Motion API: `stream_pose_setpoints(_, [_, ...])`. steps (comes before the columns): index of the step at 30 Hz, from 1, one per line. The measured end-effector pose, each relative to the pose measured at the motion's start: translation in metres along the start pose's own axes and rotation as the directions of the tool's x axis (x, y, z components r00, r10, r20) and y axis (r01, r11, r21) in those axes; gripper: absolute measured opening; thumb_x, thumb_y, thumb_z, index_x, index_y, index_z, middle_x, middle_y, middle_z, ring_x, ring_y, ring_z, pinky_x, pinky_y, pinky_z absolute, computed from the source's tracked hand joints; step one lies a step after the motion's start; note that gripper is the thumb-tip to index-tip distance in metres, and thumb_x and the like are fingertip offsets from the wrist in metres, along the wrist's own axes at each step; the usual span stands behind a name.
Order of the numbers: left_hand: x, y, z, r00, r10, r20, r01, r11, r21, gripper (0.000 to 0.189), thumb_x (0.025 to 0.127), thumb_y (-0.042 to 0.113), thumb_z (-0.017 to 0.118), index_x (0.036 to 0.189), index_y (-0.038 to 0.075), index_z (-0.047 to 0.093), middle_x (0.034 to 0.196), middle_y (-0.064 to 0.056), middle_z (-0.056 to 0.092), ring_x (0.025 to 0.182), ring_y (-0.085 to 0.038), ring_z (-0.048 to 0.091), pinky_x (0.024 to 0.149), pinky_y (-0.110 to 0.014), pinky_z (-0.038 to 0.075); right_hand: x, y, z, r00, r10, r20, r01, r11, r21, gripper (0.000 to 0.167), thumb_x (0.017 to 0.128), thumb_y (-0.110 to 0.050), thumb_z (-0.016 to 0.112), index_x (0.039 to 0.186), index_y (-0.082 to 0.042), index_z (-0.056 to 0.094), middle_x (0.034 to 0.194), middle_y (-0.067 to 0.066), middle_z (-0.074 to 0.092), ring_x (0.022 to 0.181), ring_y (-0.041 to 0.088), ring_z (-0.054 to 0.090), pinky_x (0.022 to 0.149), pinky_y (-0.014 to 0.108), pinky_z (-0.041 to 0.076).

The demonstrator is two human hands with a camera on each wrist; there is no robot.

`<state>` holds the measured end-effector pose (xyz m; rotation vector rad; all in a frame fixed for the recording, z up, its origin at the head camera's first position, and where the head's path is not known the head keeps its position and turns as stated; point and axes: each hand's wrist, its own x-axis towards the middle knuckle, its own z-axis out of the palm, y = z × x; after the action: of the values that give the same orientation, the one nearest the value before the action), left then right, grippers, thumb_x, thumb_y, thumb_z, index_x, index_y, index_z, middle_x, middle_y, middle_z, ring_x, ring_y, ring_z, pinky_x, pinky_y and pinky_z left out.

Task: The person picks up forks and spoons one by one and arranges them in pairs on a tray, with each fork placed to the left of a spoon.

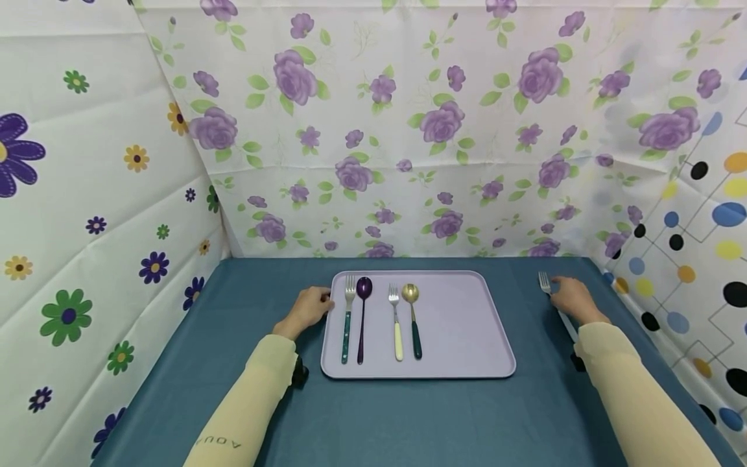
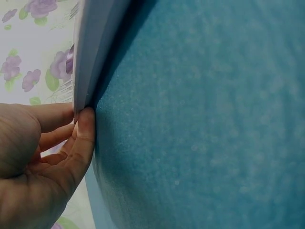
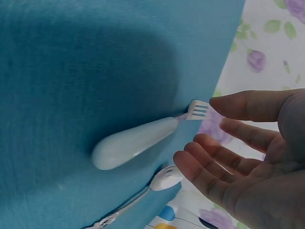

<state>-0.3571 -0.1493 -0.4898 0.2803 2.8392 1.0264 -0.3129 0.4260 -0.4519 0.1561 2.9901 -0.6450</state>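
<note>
My left hand (image 1: 308, 308) pinches the left rim of a pale lilac tray (image 1: 461, 324) between thumb and fingers. On the tray lie a fork with a speckled green handle (image 1: 346, 331), a purple spoon (image 1: 362, 311), a fork with a cream handle (image 1: 398, 334) and a gold spoon with a dark green handle (image 1: 415, 331). Off to the tray's right, my right hand (image 1: 574, 301) hovers over a white-handled fork (image 3: 136, 143), thumb and fingers spread apart. Beside that fork, a silver spoon (image 3: 166, 178) shows in the right wrist view; the hand hides it from the head view.
A blue-green cloth (image 1: 408, 421) covers the table. Flower-printed sheets hang at the back (image 1: 362, 130) and on the left (image 1: 70, 246), and a dotted sheet (image 1: 700, 259) borders the right side.
</note>
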Motion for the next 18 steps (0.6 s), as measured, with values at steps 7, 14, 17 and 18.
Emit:
stream_pose_setpoints(7, [-0.001, 0.002, 0.001, 1.0, -0.01, -0.011, 0.01, 1.0, 0.009, 0.032, 0.104, 0.008, 0.062, 0.133, -0.005, 0.066, 0.082, -0.008, 0.06, 0.071, -0.017, 0.054, 0.063, -0.029, 0.042, 0.002, 0.005, 0.007, 1.0, 0.006, -0.011, -0.007, 1.0, -0.025, 0.06, 0.086, 0.003, 0.048, 0.142, 0.023, 0.043, 0.138, 0.049, 0.042, 0.126, 0.067, 0.037, 0.087, 0.06, 0.036])
stream_pose_setpoints(14, [-0.001, 0.002, 0.001, 1.0, -0.001, -0.014, 0.001, 1.0, 0.008, 0.026, 0.104, 0.007, 0.062, 0.127, -0.004, 0.068, 0.079, -0.007, 0.059, 0.069, -0.017, 0.053, 0.063, -0.029, 0.041, 0.005, 0.011, 0.012, 1.0, -0.009, 0.009, 0.009, 1.0, -0.021, 0.06, 0.085, 0.005, 0.048, 0.142, 0.023, 0.042, 0.134, 0.048, 0.047, 0.128, 0.068, 0.036, 0.101, 0.068, 0.035])
stream_pose_setpoints(17, [-0.001, 0.001, 0.001, 1.0, 0.006, -0.015, -0.006, 1.0, 0.013, 0.024, 0.103, 0.006, 0.063, 0.124, -0.004, 0.069, 0.079, -0.007, 0.058, 0.069, -0.017, 0.053, 0.062, -0.029, 0.041, 0.007, 0.014, 0.016, 1.0, -0.024, 0.014, 0.024, 0.999, -0.029, 0.059, 0.085, 0.007, 0.048, 0.141, 0.024, 0.042, 0.132, 0.049, 0.048, 0.125, 0.067, 0.04, 0.1, 0.068, 0.038])
stream_pose_setpoints(18, [-0.001, 0.001, 0.001, 1.0, 0.006, -0.015, -0.006, 1.0, 0.014, 0.023, 0.103, 0.006, 0.063, 0.123, -0.004, 0.069, 0.078, -0.007, 0.058, 0.069, -0.017, 0.053, 0.063, -0.029, 0.041, 0.008, 0.015, 0.017, 1.0, -0.027, 0.012, 0.027, 0.999, -0.034, 0.059, 0.085, 0.007, 0.048, 0.141, 0.024, 0.042, 0.132, 0.049, 0.047, 0.125, 0.067, 0.041, 0.1, 0.068, 0.039])
